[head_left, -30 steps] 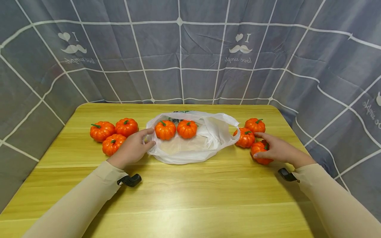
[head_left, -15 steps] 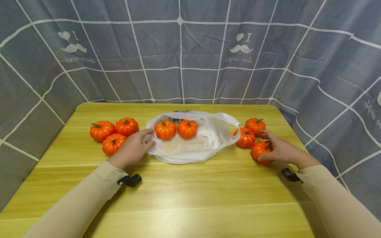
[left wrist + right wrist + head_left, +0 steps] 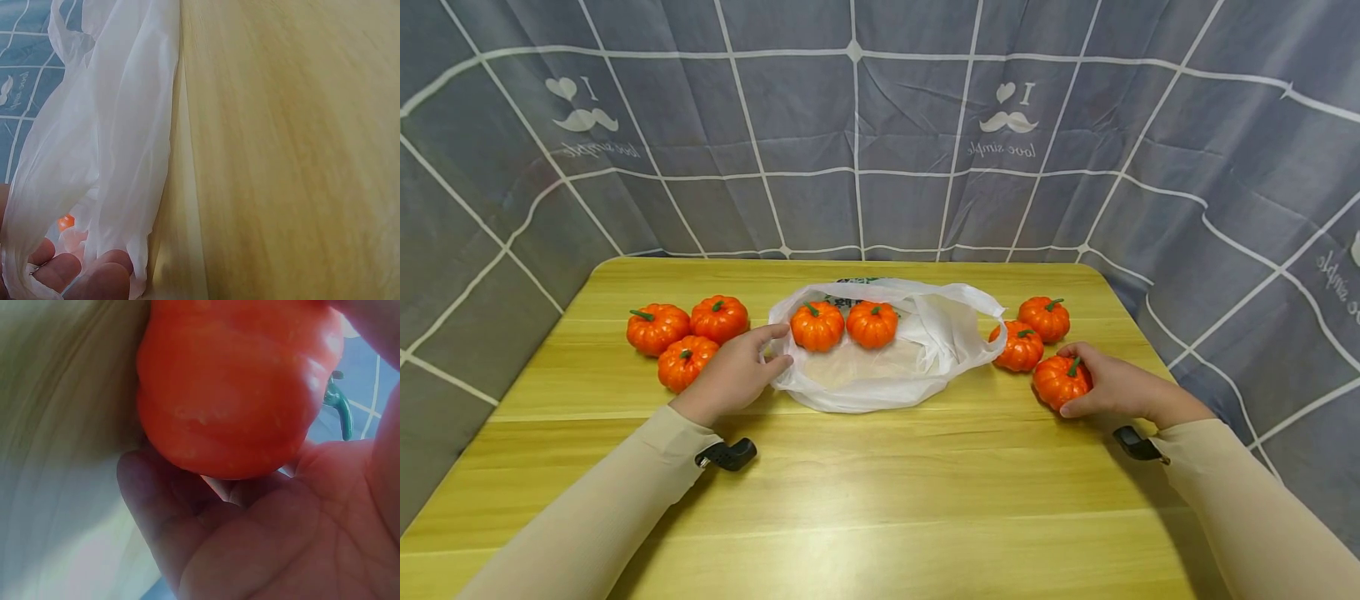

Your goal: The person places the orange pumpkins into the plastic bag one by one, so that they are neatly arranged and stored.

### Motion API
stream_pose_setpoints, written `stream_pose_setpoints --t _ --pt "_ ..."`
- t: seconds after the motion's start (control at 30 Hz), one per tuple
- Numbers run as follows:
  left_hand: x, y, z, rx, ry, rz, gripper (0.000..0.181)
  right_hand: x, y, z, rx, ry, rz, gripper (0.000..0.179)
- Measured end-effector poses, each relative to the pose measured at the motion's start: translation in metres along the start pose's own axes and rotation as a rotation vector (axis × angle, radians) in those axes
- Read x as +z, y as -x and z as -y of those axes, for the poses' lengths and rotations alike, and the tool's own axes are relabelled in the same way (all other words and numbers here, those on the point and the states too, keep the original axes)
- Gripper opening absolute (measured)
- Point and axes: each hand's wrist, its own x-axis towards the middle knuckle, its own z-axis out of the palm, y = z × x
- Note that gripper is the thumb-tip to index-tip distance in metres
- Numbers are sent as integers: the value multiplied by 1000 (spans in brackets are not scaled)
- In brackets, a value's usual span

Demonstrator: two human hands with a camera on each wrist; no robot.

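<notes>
A white plastic bag (image 3: 850,400) lies with its mouth spread, and two small orange pumpkins (image 3: 817,327) with green stems sit inside it. My left hand (image 3: 730,379) holds the bag's left rim; in the left wrist view its fingers (image 3: 106,278) show at the thin plastic (image 3: 125,156). On the right, my right hand (image 3: 1112,390) grips a small pumpkin (image 3: 1057,383) from its right side, thumb in front and fingers behind. The right wrist view shows this pumpkin (image 3: 231,394) close up, low beside the wood, with its stem past the hand.
Two more pumpkins (image 3: 1043,318) sit behind the gripped one, one partly behind the bag's right handle. Several pumpkins (image 3: 657,330) are grouped left of the bag. A grey gridded curtain (image 3: 910,117) surrounds the wooden table (image 3: 880,500) at back and sides.
My right hand has shifted slightly right and closed in round the front right pumpkin, its fingers drawing away from the neighbouring pumpkins. My left hand and the bag have stayed put.
</notes>
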Motion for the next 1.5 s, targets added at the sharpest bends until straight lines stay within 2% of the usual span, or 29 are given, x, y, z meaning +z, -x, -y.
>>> stream_pose_setpoints --t 0.27,0.67,0.8,1.0,1.3,1.5 --pt "0 1 0 0 -3 0 59 -2 -1 0 -10 37 -12 81" --pt "1 0 2 11 -13 -7 59 -7 -1 3 -29 95 -77 78" --pt "1 1 1 8 -22 -10 58 -8 -1 4 -44 59 -104 75" --pt "0 1 0 3 -28 -11 58 -14 -4 10 -75 0 -139 79" --pt "0 2 0 5 -28 -14 57 -23 -8 40 -111 -14 -265 82" --pt "0 2 0 2 -29 -12 58 -27 -13 69 -89 -19 -281 90"
